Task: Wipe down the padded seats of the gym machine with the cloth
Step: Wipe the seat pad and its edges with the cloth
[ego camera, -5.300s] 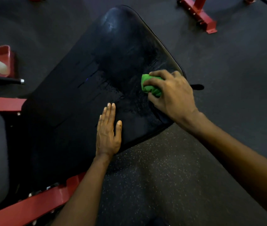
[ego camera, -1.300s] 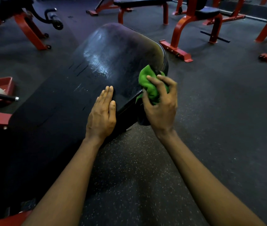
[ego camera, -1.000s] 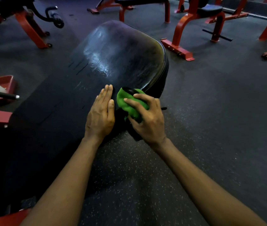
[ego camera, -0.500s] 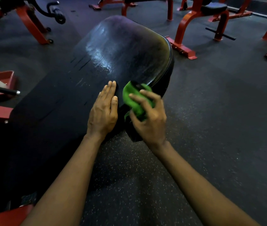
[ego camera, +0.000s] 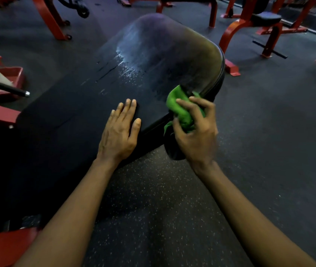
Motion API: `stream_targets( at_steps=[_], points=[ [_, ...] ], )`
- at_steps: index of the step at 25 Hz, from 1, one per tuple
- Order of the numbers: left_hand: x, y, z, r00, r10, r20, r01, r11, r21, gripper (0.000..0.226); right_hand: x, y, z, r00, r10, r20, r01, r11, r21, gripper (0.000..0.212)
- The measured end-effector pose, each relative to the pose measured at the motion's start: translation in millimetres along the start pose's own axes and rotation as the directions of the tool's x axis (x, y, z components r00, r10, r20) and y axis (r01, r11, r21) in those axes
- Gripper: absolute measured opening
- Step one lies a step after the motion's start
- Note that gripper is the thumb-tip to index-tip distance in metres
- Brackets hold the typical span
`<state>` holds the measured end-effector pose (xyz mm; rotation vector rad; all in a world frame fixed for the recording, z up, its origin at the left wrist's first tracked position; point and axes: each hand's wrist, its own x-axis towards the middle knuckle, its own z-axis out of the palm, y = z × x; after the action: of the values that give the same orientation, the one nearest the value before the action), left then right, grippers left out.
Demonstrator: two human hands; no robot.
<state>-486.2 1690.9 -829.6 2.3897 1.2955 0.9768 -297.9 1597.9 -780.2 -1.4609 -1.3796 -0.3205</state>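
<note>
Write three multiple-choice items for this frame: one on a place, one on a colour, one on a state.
1. Where is the cloth?
A. on the floor
B. against the edge of the black pad
C. in a red tray

2. What colour is the cloth?
A. green
B. white
C. blue

3. How does the left hand lie?
A. gripping the cloth
B. flat on the black pad
C. raised in the air

Answers:
1 B: the right hand grips it at the pad's rim.
2 A: it shows bright green between the fingers.
3 B: its straight fingers rest on the padding.
</note>
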Motion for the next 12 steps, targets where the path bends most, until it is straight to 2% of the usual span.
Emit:
stream_targets(
  at_steps=[3, 5, 8, 12],
  points=[
    [-2.6, -2.7, 1.7, 1.000, -0.027, -0.016, 0.027, 1.000, -0.012, 0.061, -27.6, -12.8, 12.4, 0.968, -0.152, 0.199, 0.160, 0.987, -0.024, 0.041],
    [-1.8, -3.1, 2.5, 0.999, -0.041, -0.019, 0.040, 0.998, -0.043, 0.059, -23.6, -11.0, 10.6, 0.957, -0.183, 0.225, 0.198, 0.979, -0.049, 0.042],
    [-1.9, -3.1, 2.2, 0.998, -0.056, -0.029, 0.054, 0.997, -0.055, 0.057, -5.7, -0.2, -5.1, 0.966, -0.190, 0.176, 0.210, 0.972, -0.104, 0.042],
    [-2.5, -4.8, 4.5, 0.998, -0.049, -0.036, 0.047, 0.997, -0.060, 0.055, 30.1, 20.7, -28.9, 0.998, -0.066, 0.013, 0.067, 0.993, -0.099, 0.037]
  ],
)
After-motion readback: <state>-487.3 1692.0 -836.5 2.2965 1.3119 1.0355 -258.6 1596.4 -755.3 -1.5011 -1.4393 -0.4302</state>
